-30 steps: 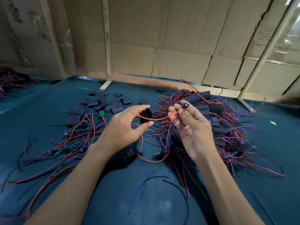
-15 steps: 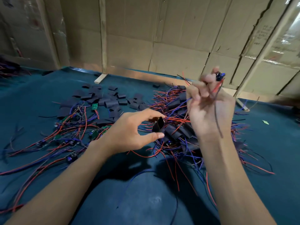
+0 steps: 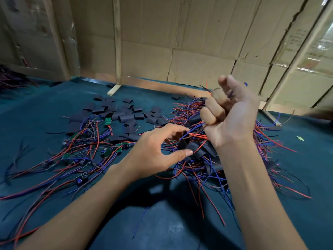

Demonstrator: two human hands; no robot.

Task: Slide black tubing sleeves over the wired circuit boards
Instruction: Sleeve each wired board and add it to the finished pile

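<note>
Cardboard-panelled walls [image 3: 198, 56] backed a dark teal surface [image 3: 45, 112]. Loose black sleeves [image 3: 126, 112] lay at upper centre; bare wired circuit boards [image 3: 108, 152] lay tangled at left; a heap of sleeved assemblies [image 3: 207, 154] sat at centre right. Left hand [image 3: 153, 156], centre frame, pinched one open black sleeve [image 3: 183, 141] between thumb and fingers, its mouth facing right. Right hand [image 3: 232, 116], raised at upper right, was curled into a fist round red and blue wires [image 3: 196, 129] that ran down into that sleeve. Step judged: threading the leads through, board not yet covered. Next move would call for a steady pull along the sleeve's axis until the board seats inside. Against half a second before, the right hand had turned more palm-forward and tightened; the small board at its fingertips was no longer visible.
</note>
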